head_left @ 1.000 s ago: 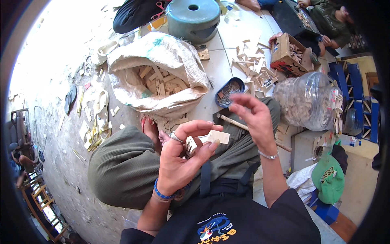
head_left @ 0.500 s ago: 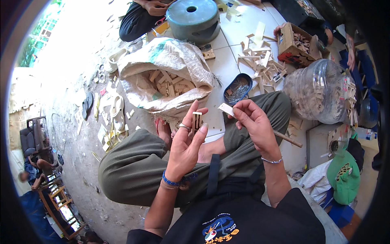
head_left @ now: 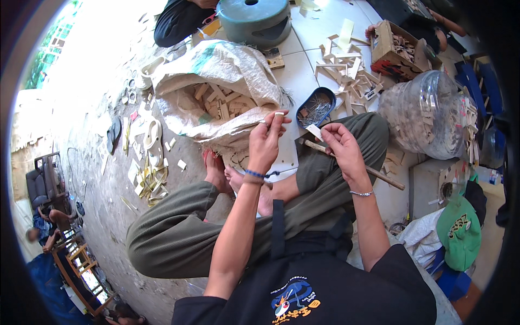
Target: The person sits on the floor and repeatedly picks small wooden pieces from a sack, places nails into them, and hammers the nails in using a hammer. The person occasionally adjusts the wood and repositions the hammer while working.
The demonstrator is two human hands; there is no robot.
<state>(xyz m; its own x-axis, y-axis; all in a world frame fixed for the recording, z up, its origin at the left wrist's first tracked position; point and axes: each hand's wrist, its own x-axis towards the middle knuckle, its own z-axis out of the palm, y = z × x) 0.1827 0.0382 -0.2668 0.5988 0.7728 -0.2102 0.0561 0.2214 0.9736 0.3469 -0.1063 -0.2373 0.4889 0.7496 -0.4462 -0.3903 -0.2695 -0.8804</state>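
Observation:
My left hand is raised near the front rim of the white woven sack, closed on a small wooden piece. Only the pale end of that wooden piece shows above the fingers. Between thumb and fingertips, my right hand pinches a small flat pale strip, over my right thigh. A slim wooden rod passes beneath the right hand across that thigh; I cannot tell whether the hand touches it. Close ahead, a dark blue oval tray holds many thin nails.
Wooden pieces fill the sack. More wooden strips lie heaped on the tiles. A clear plastic jar and a wooden box stand at right, near a green cap. A grey-green stool stands ahead, beside another seated person.
My left hand has moved up and forward, its fingers now folded round the wooden piece. The right hand has shifted slightly right with the pale strip, and more of the rod shows.

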